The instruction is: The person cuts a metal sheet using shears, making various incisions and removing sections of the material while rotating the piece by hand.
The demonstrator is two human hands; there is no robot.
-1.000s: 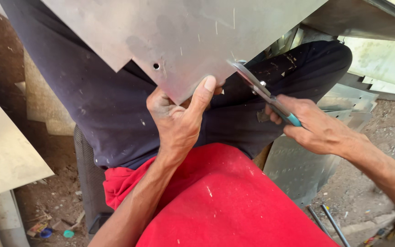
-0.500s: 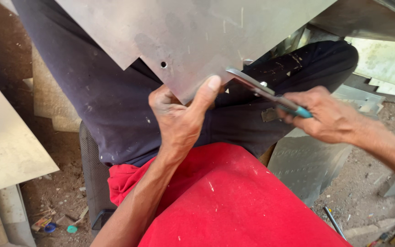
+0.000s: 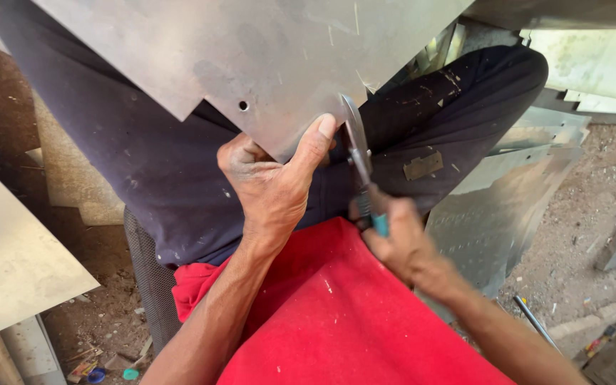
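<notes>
A large grey metal sheet (image 3: 251, 57) with a small round hole lies across my lap, its pointed corner toward me. My left hand (image 3: 272, 182) pinches that corner, thumb on top at the edge. My right hand (image 3: 401, 242) grips the teal handles of tin snips (image 3: 356, 153). The snips point straight up, their blades meeting the sheet's edge just right of my left thumb. Dark trousers and a red shirt lie beneath.
More metal sheets lie at the left (image 3: 8, 264) and at the right (image 3: 493, 214) on the dirt ground. A thin metal rod (image 3: 532, 321) lies on the ground at the lower right. Small scraps litter the lower left.
My right hand has swung in from the right toward my body. The snips have turned from slanting sideways to pointing straight up into the sheet's edge. My left hand keeps its grip.
</notes>
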